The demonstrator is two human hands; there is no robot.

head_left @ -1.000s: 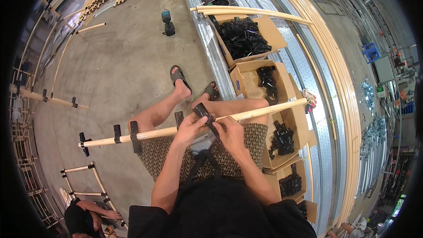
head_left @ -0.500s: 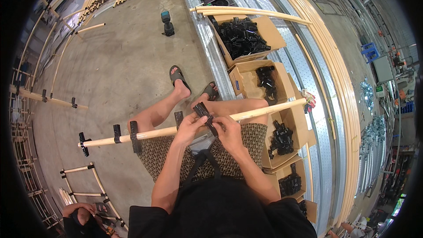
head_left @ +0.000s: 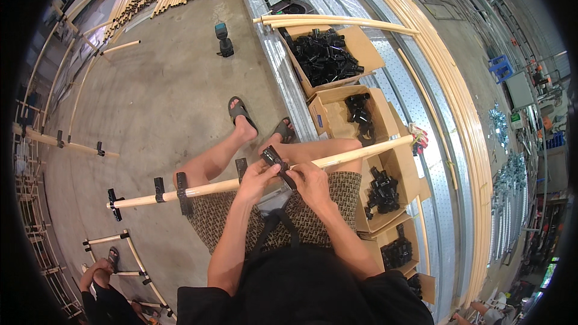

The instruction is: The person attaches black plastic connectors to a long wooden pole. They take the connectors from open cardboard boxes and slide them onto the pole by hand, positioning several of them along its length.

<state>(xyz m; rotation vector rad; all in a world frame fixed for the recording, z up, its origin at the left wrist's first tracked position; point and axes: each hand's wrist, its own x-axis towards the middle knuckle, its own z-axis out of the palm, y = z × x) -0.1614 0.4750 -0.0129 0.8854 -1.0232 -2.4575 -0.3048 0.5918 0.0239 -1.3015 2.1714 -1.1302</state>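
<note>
A long cream-coloured pipe point(head_left: 343, 156) lies across my lap, with several black pipe-joint connectors point(head_left: 182, 191) spaced along its left part. Between my hands one black connector point(head_left: 275, 160) sits tilted at the pipe. My left hand point(head_left: 257, 182) is closed on it, thumb on its near face. On its right side, my right hand point(head_left: 310, 183) pinches the lower part of the same connector with thumb and fingers. Whether the connector fully wraps the pipe is hidden by my fingers.
Cardboard boxes of black connectors point(head_left: 334, 93) stand to my right on metal beams, with long cream pipes point(head_left: 457, 108) beyond. A cordless power tool point(head_left: 223, 40) stands on the floor ahead. Joined pipe frames point(head_left: 135, 250) lie at left, near another person point(head_left: 108, 301).
My hands stay on the same connector, with only a slight shift of the fingers. The view has moved a little. The person at lower left has changed posture.
</note>
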